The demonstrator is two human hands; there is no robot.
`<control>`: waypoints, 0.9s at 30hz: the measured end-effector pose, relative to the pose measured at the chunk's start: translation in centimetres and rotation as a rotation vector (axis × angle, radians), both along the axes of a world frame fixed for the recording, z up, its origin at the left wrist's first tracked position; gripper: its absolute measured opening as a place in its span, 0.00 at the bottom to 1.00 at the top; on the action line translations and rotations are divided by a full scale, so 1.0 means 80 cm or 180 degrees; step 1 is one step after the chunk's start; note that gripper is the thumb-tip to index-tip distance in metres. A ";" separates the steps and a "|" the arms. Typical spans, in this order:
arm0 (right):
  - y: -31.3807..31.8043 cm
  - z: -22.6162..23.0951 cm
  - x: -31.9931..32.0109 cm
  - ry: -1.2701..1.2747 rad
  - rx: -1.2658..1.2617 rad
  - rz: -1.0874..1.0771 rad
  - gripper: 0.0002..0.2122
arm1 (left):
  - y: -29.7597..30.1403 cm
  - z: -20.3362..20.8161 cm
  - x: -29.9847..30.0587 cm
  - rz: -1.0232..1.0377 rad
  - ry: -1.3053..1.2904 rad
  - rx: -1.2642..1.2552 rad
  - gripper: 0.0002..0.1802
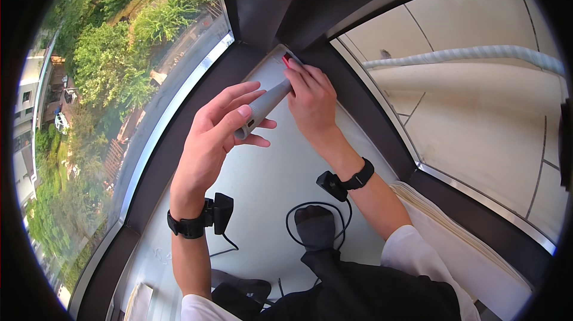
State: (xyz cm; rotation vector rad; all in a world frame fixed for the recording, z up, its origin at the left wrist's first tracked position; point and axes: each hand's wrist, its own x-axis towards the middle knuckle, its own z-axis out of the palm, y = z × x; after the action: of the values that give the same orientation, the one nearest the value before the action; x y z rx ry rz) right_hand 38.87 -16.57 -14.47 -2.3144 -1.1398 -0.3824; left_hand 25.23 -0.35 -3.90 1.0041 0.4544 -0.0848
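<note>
While my left hand (pixel 218 115) holds a grey handheld device (pixel 270 102), my right hand (pixel 313 95) grips its far end. A red piece (pixel 286 60) shows beside my right fingertips.

head view | left head-worn fisheye | faces down, near the hands (pixel 313 99) | rim dark, detail there uncertain

Free room lies over the smooth pale-grey surface (pixel 262 166) at the frame's centre. Dark-brown window frames (pixel 365 112) converge and confine the upper centre, where a slender grey handheld device (pixel 270 103) bridges the left hand (pixel 218 119) and right hand (pixel 314 101). A looped black cable (pixel 287 221) and dark-socked foot (pixel 315 230) obstruct the lower centre.
</note>
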 end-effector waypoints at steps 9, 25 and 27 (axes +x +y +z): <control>-0.003 0.003 -0.001 -0.0023 -0.0065 -0.0036 0.20 | -0.006 -0.011 -0.003 -0.0042 -0.0018 0.0044 0.23; -0.001 0.000 0.004 0.0003 0.0013 0.0013 0.20 | -0.008 -0.014 -0.004 0.0142 -0.0085 0.0130 0.24; -0.002 0.000 0.005 0.0063 -0.0056 0.0084 0.16 | -0.008 -0.016 -0.005 0.0153 -0.0100 0.0106 0.24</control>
State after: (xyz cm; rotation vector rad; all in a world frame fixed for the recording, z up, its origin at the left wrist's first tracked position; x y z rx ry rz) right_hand 39.26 -16.74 -14.47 -2.3108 -1.1674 -0.3403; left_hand 24.86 -1.03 -5.17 1.0253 0.4522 -0.0183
